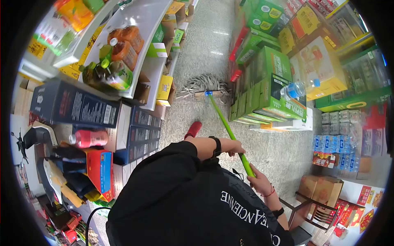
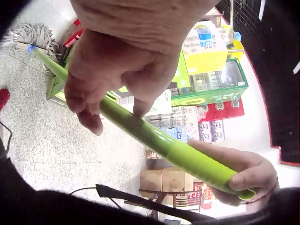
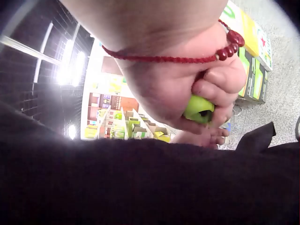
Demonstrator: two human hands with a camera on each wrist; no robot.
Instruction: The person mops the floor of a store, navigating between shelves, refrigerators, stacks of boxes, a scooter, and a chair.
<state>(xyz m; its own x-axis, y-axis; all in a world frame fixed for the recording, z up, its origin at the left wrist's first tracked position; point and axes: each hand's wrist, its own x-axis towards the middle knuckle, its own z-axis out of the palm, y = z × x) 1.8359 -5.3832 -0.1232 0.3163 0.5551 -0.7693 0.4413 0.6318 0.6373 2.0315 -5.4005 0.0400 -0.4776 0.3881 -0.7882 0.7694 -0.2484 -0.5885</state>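
Shop aisle, speckled grey floor (image 1: 283, 151). Right hand (image 1: 259, 183) clamped round top end of long green plastic mop handle (image 1: 230, 131); left hand (image 1: 236, 146) curled round it lower. Grey string mop head (image 1: 203, 84) rested on floor at 12 o'clock, beside stacked green cartons (image 1: 269, 88).

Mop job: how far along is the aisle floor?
Done: cannot tell; the floor shows no clear wet or cleaned patch. In hand: the left hand and right hand both grip the green mop handle, with the mop head down on the aisle beside the green cartons. Left: apparently the floor around and beyond the mop head.
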